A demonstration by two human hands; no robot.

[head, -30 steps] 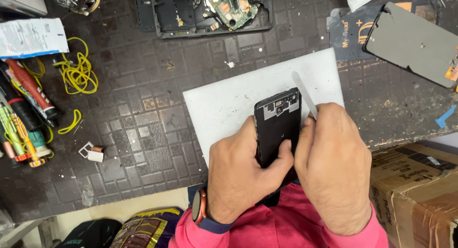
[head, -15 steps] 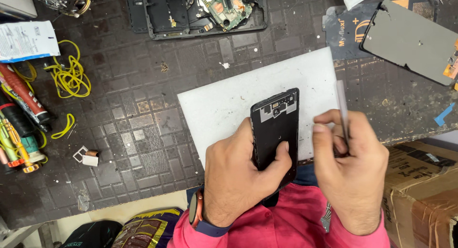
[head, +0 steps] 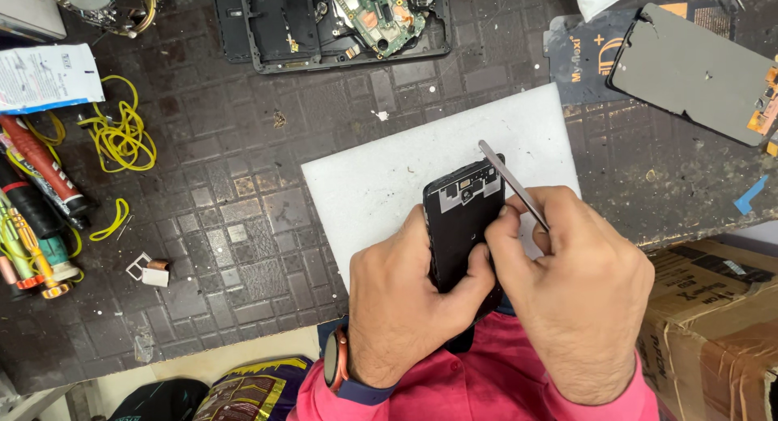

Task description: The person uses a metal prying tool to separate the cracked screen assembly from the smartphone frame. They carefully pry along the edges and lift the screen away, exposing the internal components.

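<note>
My left hand (head: 403,307) grips a black opened phone body (head: 462,214) by its lower part, held upright over a white mat (head: 381,182). My right hand (head: 575,287) pinches thin metal tweezers (head: 510,182), whose tip rests at the phone's top right corner. A watch sits on my left wrist. The phone's lower end is hidden behind my fingers.
A dismantled phone frame with a green circuit board (head: 369,12) lies at the top. A grey screen panel (head: 697,72) sits at the top right. Yellow wire (head: 121,133), screwdrivers and tubes (head: 32,194) crowd the left edge. A cardboard box (head: 717,324) stands at the lower right.
My right hand lifted off the phone, took the tweezers away to the right, then brought their tip back to the phone's top right corner. My left hand kept its hold.
</note>
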